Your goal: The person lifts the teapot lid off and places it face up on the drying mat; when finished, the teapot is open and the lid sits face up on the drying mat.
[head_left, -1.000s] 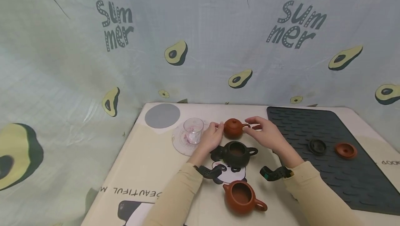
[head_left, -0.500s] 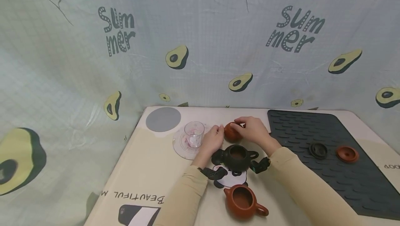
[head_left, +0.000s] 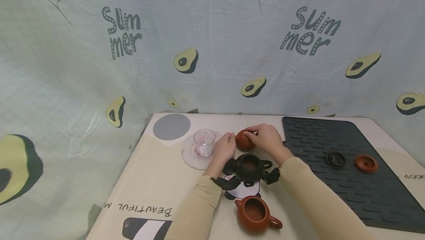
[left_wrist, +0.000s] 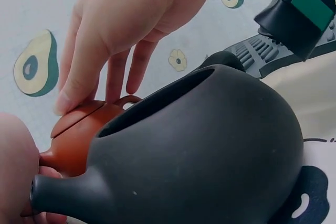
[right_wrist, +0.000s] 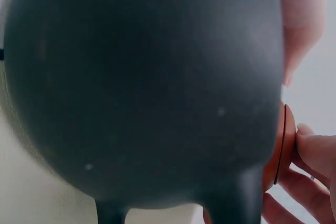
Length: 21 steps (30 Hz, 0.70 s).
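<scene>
A small reddish-brown teapot [head_left: 244, 142] stands at the back of the table, its lid [left_wrist: 79, 117] on. My right hand [head_left: 266, 137] reaches over it from the right and pinches the lid's knob between thumb and fingers; the knob is mostly covered. On the left, my left hand [head_left: 224, 148] pinches the spout [left_wrist: 46, 159] with curled fingers. Just in front is a dark lidless teapot [head_left: 249, 170], which blocks much of both wrist views. Nearest me sits another reddish-brown teapot [head_left: 255, 215], lidless, its handle pointing right.
A clear glass cup [head_left: 204, 143] stands on a round patterned coaster [head_left: 189, 159] left of my left hand. On the right lies a dark ridged mat [head_left: 318, 136] bearing a dark lid [head_left: 335, 159] and a reddish-brown lid [head_left: 366, 163]. A patterned curtain [head_left: 212, 48] hangs behind the table.
My right hand has moved left from beside the far teapot's handle onto its lid, where its fingers now pinch the knob. The left hand stays at the spout.
</scene>
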Each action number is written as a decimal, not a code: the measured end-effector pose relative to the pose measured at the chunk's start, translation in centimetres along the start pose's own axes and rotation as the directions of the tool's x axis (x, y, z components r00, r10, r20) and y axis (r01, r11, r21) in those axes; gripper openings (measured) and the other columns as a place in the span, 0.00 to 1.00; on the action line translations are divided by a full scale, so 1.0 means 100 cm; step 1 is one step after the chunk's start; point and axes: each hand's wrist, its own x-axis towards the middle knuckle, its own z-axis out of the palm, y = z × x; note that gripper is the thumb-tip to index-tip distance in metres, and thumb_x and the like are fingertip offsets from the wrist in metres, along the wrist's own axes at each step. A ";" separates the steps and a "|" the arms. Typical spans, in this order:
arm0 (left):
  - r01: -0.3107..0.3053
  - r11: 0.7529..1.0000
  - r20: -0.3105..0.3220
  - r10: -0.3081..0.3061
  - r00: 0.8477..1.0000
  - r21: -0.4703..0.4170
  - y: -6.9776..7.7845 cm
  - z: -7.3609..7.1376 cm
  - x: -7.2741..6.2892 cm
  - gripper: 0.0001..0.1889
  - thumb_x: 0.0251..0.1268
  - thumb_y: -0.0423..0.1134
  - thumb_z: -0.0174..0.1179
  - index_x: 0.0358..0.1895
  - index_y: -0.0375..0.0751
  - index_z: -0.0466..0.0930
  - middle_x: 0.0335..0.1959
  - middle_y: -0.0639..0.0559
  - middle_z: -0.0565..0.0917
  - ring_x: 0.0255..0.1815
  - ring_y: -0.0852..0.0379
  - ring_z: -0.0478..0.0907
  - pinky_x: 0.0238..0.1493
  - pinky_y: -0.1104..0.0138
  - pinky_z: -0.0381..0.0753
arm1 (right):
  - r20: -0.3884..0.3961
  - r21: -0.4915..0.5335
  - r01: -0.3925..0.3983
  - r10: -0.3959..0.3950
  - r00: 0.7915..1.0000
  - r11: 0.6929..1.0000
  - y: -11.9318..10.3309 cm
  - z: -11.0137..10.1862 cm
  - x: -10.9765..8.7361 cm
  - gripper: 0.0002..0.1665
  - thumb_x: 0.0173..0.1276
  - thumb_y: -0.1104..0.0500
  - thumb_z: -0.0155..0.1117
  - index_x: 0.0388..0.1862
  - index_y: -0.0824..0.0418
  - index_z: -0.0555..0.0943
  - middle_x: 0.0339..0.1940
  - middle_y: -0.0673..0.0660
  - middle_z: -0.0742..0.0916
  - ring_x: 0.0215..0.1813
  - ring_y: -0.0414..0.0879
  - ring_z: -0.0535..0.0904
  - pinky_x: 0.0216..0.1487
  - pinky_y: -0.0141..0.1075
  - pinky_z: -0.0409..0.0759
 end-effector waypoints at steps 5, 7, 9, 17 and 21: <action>-0.004 1.000 0.011 0.005 1.000 -0.007 -0.002 -0.003 0.000 0.19 0.84 0.48 0.41 0.39 0.42 0.77 0.33 0.45 0.80 0.35 0.46 0.76 0.38 0.56 0.73 | 0.011 -0.022 -0.006 0.007 1.000 1.000 -0.003 -0.001 0.001 0.21 0.73 0.45 0.68 0.59 0.54 0.87 0.52 0.62 0.88 0.44 0.55 0.81 0.45 0.48 0.81; -0.004 1.000 0.015 0.004 1.000 -0.013 -0.002 -0.004 0.000 0.19 0.84 0.48 0.41 0.39 0.42 0.77 0.32 0.46 0.79 0.34 0.47 0.75 0.37 0.57 0.72 | 0.011 -0.030 -0.007 0.008 1.000 1.000 -0.005 -0.001 0.001 0.21 0.73 0.45 0.68 0.59 0.53 0.87 0.52 0.62 0.88 0.44 0.55 0.81 0.45 0.49 0.81; -0.008 1.000 0.017 0.008 1.000 -0.010 -0.002 -0.004 0.000 0.19 0.85 0.47 0.41 0.40 0.41 0.77 0.31 0.46 0.78 0.34 0.47 0.75 0.37 0.56 0.72 | 0.011 -0.035 -0.005 0.005 1.000 0.999 -0.006 -0.001 0.001 0.21 0.73 0.46 0.67 0.59 0.54 0.87 0.53 0.63 0.88 0.45 0.55 0.81 0.45 0.49 0.82; -0.026 0.999 0.014 0.026 1.000 0.027 0.000 -0.003 -0.004 0.18 0.85 0.46 0.40 0.40 0.42 0.76 0.26 0.48 0.76 0.31 0.48 0.75 0.33 0.58 0.72 | 0.009 -0.036 -0.016 0.017 1.000 0.999 -0.006 -0.001 -0.003 0.21 0.73 0.46 0.68 0.59 0.54 0.87 0.53 0.63 0.88 0.47 0.57 0.82 0.46 0.49 0.82; -0.029 0.999 0.006 0.029 1.000 0.017 0.000 -0.002 -0.005 0.18 0.85 0.46 0.41 0.39 0.42 0.76 0.25 0.49 0.74 0.29 0.48 0.74 0.31 0.60 0.70 | 0.004 -0.042 -0.012 0.012 1.000 0.999 -0.005 0.000 -0.002 0.20 0.73 0.47 0.68 0.58 0.54 0.87 0.51 0.62 0.89 0.46 0.56 0.82 0.46 0.49 0.83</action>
